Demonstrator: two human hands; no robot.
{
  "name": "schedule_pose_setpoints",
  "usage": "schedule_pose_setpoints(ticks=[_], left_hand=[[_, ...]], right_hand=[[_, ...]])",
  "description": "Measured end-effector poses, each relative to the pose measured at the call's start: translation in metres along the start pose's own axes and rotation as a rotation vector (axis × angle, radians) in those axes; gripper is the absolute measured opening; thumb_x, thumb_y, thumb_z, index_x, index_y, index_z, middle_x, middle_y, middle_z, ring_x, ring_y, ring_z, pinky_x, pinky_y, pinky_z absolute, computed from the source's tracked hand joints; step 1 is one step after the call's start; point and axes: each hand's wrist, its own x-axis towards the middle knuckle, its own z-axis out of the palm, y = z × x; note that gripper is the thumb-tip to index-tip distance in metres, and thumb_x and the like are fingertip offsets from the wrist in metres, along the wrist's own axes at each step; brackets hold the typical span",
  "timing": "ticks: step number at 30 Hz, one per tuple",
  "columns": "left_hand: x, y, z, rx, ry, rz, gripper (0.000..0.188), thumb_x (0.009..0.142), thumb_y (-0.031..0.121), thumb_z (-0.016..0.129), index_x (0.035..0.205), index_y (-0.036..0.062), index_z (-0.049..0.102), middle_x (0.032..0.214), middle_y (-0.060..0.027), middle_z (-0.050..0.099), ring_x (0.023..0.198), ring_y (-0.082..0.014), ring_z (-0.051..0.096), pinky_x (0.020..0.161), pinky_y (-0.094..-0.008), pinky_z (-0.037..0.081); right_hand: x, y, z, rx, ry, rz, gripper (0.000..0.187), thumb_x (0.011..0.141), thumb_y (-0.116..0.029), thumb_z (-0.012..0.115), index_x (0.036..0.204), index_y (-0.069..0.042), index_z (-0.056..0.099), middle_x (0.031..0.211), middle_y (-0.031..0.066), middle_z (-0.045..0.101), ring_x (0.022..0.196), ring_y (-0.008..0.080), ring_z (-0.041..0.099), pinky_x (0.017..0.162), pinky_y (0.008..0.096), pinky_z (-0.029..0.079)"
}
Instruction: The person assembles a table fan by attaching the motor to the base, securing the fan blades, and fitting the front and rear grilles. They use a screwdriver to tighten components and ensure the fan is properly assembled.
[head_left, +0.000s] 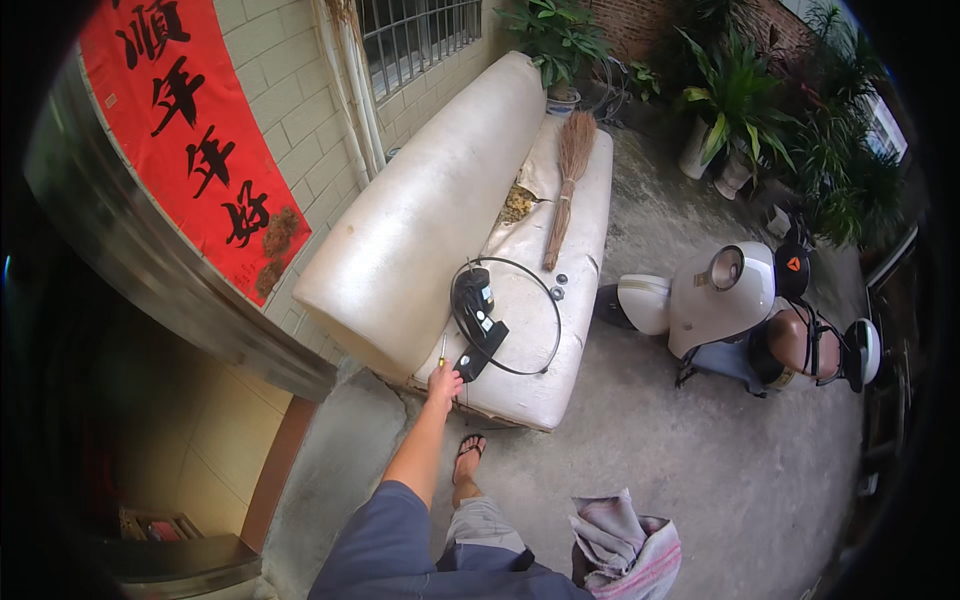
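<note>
My left hand (443, 383) reaches to the near left corner of a worn pale sofa seat (525, 395). Its fingers are closed around the handle of a small screwdriver (443, 352), with the shaft pointing away from me. Just right of that hand lies a black angled device (483, 335) with a rounded upper part and small white labels. A thin black cable (558, 330) makes a wide loop around and beside it. Two small dark round parts (559, 287) rest right of the loop. My right hand does not show; a crumpled pinkish-grey cloth (625, 545) is at my right side.
A straw broom (568, 185) lies farther back on the seat, beside a torn patch with yellow stuffing (518, 205). The padded backrest (420, 215) borders it on the left. A white scooter (720, 300) stands to the right. Potted plants (735, 120) line the back.
</note>
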Motion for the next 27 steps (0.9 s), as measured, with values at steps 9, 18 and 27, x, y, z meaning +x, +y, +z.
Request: schedule_pose_setpoints(ticks=[9,18,27], left_hand=[[0.148,0.051,0.102,-0.235,0.075,-0.282,0.046,0.099,0.049,0.048,0.116,0.0084,0.06,0.079,-0.0004,0.053,0.074,-0.0137,0.057,0.067,-0.032,0.05],[0.118,0.152,0.184,-0.634,-0.368,0.08,0.022,0.102,0.026,0.051,0.111,0.007,0.057,0.08,-0.0018,0.055,0.074,-0.0161,0.056,0.08,-0.0369,0.051],[-0.13,0.188,0.248,0.114,-0.907,0.361,0.025,0.103,0.023,0.05,0.104,0.0012,0.062,0.078,0.0002,0.055,0.068,-0.0077,0.054,0.067,-0.0242,0.049]], right_hand=[[0.112,0.041,0.107,-0.141,0.146,0.239,0.046,0.099,-0.048,0.047,0.115,-0.007,0.062,0.112,0.0087,0.063,0.107,0.0252,0.059,0.09,0.042,0.048],[0.192,0.036,0.164,0.042,0.054,0.047,0.045,0.1,-0.047,0.047,0.113,-0.007,0.063,0.11,0.008,0.063,0.105,0.024,0.06,0.089,0.041,0.049],[0.239,-0.038,0.182,0.369,0.004,-0.33,0.044,0.101,-0.046,0.046,0.111,-0.007,0.063,0.108,0.0073,0.064,0.104,0.0228,0.06,0.087,0.04,0.05]])
